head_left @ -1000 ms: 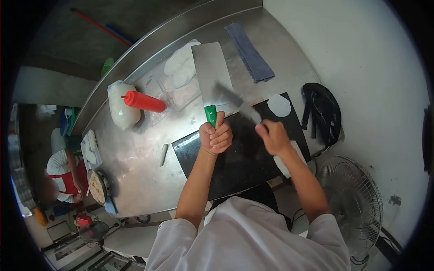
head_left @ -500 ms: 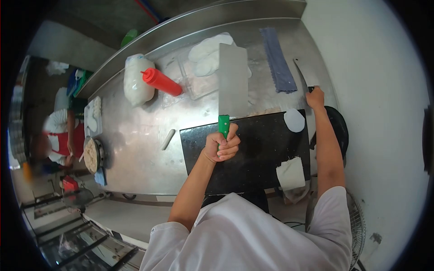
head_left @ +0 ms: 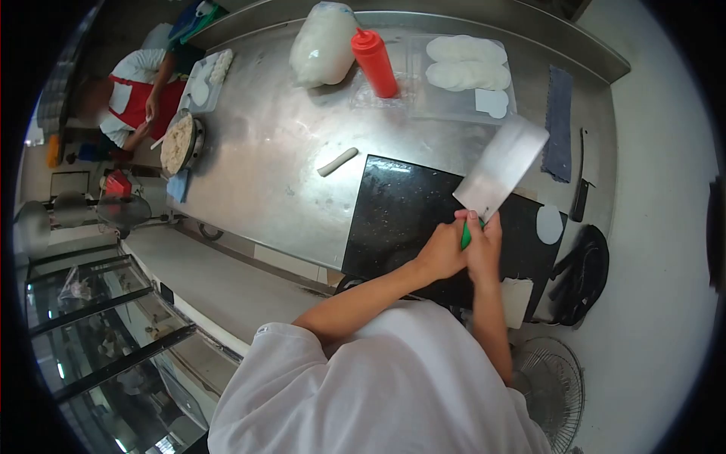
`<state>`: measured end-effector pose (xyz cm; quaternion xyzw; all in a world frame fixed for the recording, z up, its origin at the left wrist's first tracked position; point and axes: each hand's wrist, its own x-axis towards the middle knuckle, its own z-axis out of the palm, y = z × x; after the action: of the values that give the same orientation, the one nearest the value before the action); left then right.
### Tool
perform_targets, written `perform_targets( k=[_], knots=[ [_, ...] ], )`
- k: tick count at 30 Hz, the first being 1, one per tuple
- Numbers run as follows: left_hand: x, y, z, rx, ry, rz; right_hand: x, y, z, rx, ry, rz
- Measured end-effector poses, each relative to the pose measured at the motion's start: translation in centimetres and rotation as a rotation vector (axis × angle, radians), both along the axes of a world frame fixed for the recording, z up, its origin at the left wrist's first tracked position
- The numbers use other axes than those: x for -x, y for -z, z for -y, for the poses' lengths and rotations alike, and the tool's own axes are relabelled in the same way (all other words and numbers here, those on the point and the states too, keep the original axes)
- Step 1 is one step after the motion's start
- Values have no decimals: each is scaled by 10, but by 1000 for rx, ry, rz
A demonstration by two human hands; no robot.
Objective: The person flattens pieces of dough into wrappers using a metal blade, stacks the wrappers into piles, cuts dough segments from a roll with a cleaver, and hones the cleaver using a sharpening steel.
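A broad cleaver with a green handle points up and to the right over the black board. My left hand is closed around its handle. Against it, my right hand is also closed on the handle, its thumb near the base of the blade. One round white dough wrapper lies on the board's right edge, and a folded white cloth lies at its near right. A dark-handled knife rests on the steel table right of the board.
On the steel table are a small dough roll, a red squeeze bottle, a filled plastic bag, a tray of wrappers and a blue-grey cloth. A person in a red apron stands at the far left near a pan of filling.
My right hand has let go of the dark-handled knife and joined my left hand on the cleaver. The cleaver has tilted rightward. The view has shifted left.
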<state>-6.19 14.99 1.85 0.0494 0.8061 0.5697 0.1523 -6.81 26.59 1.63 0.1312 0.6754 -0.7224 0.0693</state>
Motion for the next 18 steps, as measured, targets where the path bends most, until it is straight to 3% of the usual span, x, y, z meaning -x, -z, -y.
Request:
perform_targets(
  k=[3, 5, 7, 8, 9, 11, 14, 17, 18],
  knots=[
    [-11, -3, 44, 94, 251, -72, -19, -4, 35, 200, 274, -6],
    [0, -12, 106, 187, 516, -341, -34, 0, 33, 239, 307, 21],
    [7, 25, 170, 274, 72, -564, -51, 2, 24, 147, 340, 16],
    [19, 33, 202, 464, -145, -472, -59, 4, 19, 130, 347, 15],
    [31, 54, 234, 854, -285, -645, -72, 5, 16, 112, 362, 20],
    [50, 82, 288, 913, -215, -371, -99, 10, 21, 16, 456, 7],
    [68, 104, 314, 718, -116, -422, -136, 4, 51, -49, 554, 85],
    [84, 98, 288, 215, -257, -346, -169, 7, 97, -115, 628, 149],
    [88, 94, 265, 85, -312, -438, -176, 11, 112, -125, 637, 167]
  ],
)
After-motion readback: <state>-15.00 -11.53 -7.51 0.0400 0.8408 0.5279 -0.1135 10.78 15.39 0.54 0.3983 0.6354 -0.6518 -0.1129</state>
